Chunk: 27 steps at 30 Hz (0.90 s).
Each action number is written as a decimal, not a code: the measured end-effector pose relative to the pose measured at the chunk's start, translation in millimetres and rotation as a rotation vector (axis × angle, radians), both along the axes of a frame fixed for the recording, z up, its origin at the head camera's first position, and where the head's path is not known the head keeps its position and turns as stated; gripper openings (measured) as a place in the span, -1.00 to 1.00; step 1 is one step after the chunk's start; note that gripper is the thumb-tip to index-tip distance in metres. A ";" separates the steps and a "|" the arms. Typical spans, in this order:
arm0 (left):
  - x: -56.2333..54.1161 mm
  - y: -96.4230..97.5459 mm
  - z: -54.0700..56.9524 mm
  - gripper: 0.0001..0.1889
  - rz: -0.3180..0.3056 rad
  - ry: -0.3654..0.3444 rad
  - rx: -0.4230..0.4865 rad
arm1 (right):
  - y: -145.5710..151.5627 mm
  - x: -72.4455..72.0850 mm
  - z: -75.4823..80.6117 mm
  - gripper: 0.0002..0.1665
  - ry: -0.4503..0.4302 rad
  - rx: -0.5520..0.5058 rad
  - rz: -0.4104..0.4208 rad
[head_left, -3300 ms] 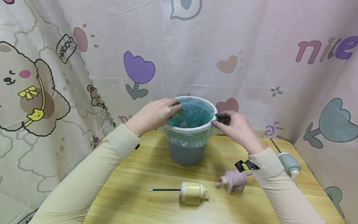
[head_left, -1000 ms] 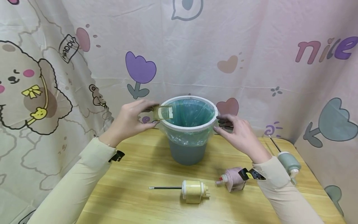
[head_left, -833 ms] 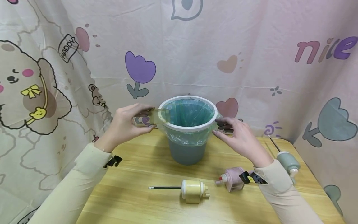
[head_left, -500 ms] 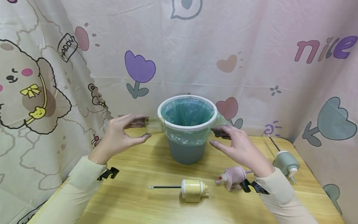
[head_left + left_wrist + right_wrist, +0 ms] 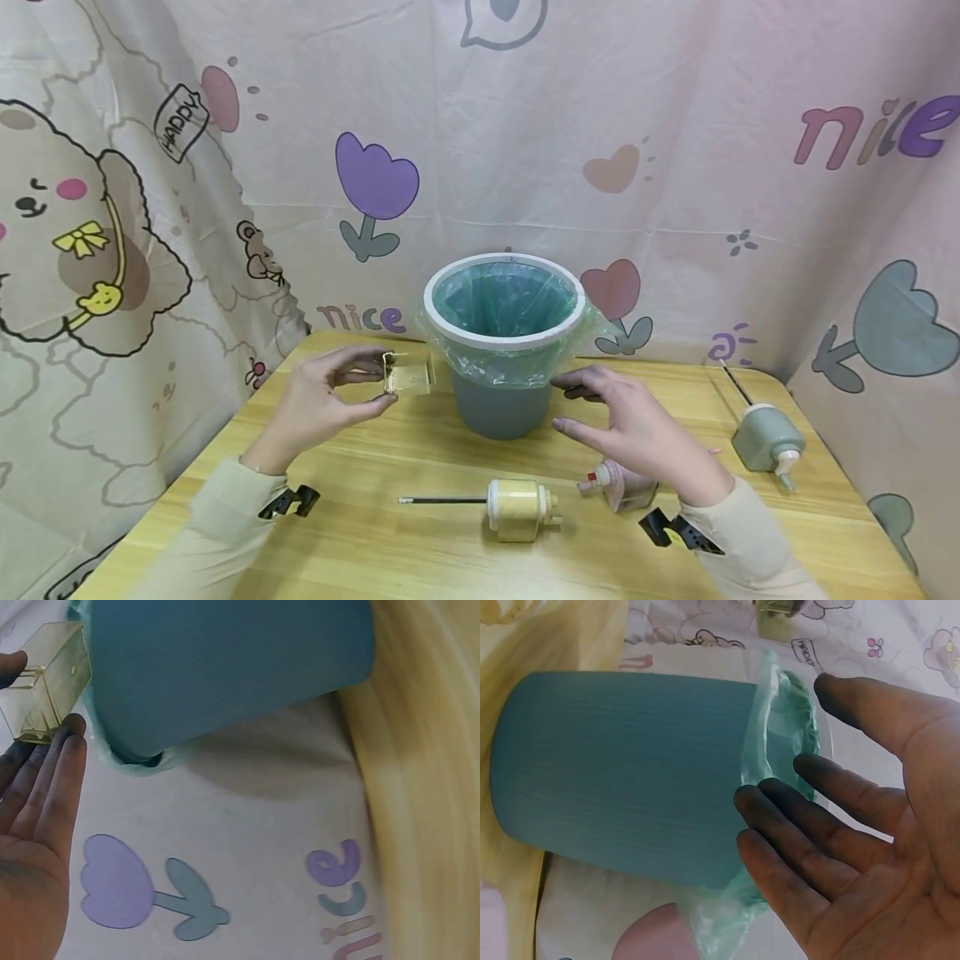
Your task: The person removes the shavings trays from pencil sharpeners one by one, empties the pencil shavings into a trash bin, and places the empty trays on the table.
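Left of the bin, my left hand (image 5: 315, 408) pinches a clear yellowish pencil sharpener drawer (image 5: 410, 377) between thumb and fingertips. In the left wrist view the drawer (image 5: 64, 671) looks see-through. A blue-grey trash bin (image 5: 498, 412) with a white rim stands at the middle back, a green plastic bag (image 5: 502, 367) lining it and folded over the outside. Beside the bin's right side is my right hand (image 5: 630, 425), fingers spread and holding nothing; its fingertips (image 5: 832, 697) are smudged dark. A yellow pencil sharpener (image 5: 517, 510) with a black pencil (image 5: 446, 501) in it lies in front.
A pink pencil sharpener (image 5: 628, 490) lies partly under my right wrist. Farther right, a grey-green pencil sharpener (image 5: 768, 437) with a pencil (image 5: 737, 385) lies near the wooden table's (image 5: 360, 550) right edge. A printed curtain (image 5: 510, 167) hangs close behind the bin.
My left hand has come out from over the bin, moving left and down with the drawer. My right hand has left the bin's rim and dropped lower beside it.
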<state>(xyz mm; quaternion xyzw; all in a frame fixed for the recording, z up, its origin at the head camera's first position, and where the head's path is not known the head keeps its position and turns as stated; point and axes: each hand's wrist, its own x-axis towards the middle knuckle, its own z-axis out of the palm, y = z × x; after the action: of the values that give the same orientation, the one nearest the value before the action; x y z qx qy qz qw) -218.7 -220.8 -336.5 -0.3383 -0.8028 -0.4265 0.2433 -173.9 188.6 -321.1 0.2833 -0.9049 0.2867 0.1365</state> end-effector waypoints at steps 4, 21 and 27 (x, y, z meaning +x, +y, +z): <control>-0.9 -0.3 -14.5 -0.38 -0.021 -0.073 0.011 | -2.8 2.3 -8.0 -0.46 -0.025 0.016 0.025; 1.3 0.7 -62.1 -0.44 -0.048 -0.368 -0.003 | -18.1 7.5 -42.4 -0.34 -0.141 0.102 0.150; 3.1 1.9 -76.3 -0.43 -0.062 -0.422 -0.018 | -24.8 8.7 -55.3 -0.33 -0.205 0.123 0.183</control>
<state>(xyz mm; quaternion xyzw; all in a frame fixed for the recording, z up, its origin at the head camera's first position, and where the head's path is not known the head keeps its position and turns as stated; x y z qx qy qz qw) -215.5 -218.9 -412.7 -0.2681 -0.8289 -0.4880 0.0536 -165.2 163.8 -376.4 0.3418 -0.9003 0.2695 -0.0010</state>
